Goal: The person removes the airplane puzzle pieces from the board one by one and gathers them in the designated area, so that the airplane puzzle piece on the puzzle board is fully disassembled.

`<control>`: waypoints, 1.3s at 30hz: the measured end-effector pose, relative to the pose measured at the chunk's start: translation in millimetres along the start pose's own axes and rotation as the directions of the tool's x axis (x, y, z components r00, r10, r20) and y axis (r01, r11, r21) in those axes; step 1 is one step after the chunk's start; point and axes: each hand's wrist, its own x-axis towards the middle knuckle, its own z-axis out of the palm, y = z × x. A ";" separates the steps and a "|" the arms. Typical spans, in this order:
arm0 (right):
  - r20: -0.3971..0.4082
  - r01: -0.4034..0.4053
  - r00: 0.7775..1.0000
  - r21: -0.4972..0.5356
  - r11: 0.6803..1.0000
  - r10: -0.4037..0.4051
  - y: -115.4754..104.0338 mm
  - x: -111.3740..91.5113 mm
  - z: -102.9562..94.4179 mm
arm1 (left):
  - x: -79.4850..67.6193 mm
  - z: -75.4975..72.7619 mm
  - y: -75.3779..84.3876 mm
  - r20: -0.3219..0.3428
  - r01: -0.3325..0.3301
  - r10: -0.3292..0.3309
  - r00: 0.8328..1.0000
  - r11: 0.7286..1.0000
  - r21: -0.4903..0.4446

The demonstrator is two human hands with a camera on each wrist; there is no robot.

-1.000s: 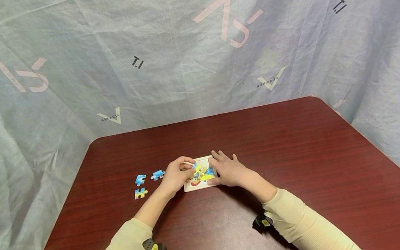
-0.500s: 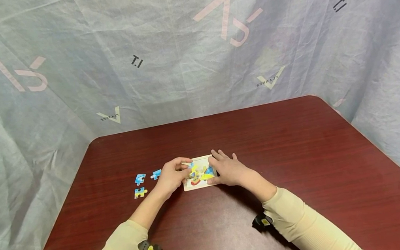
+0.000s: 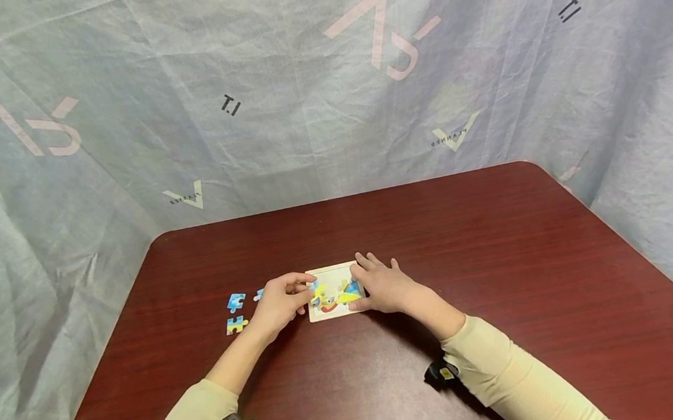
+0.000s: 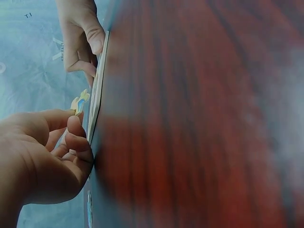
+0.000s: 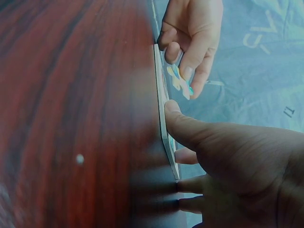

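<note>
My left hand (image 3: 277,306) pinches a jigsaw piece (image 4: 81,103) between thumb and index finger, at the left side of a light wooden puzzle tray (image 3: 329,317). The piece, blue and yellow, is tilted up above the tray in both wrist views. In the tray lie several fitted pieces with yellow, blue and red print, and pale bare base shows at the top. My right hand (image 3: 386,287) rests on the tray's right side, thumb at the near edge and index finger on the surface. Its other fingers spread past the tray's right end.
Left of the tray lie a blue loose piece (image 3: 236,302), a yellow and blue one (image 3: 236,324) below it, and another blue piece (image 3: 258,295) partly hidden by the left hand. The dark red table (image 3: 465,239) ends at a grey cloth (image 3: 305,126) behind.
My left hand has drawn back leftward from over the tray to its left edge with the piece, showing more of the tray and covering more of one loose piece. The right hand stays put.
</note>
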 end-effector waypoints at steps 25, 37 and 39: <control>-0.021 0.014 1.000 0.008 1.000 -0.014 0.4 -1.1 0.1 | -15.8 -18.4 -12.6 -0.016 0.026 -0.026 1.000 1.000 0.011; -0.026 0.019 0.999 0.001 1.000 -0.019 0.1 -0.9 0.7 | -23.7 -30.9 -15.9 -0.022 0.047 -0.047 0.999 0.999 0.007; -0.025 0.017 1.000 0.002 1.000 -0.017 -0.2 -1.1 0.5 | -25.2 -32.4 -16.0 -0.025 0.053 -0.053 0.998 0.999 0.012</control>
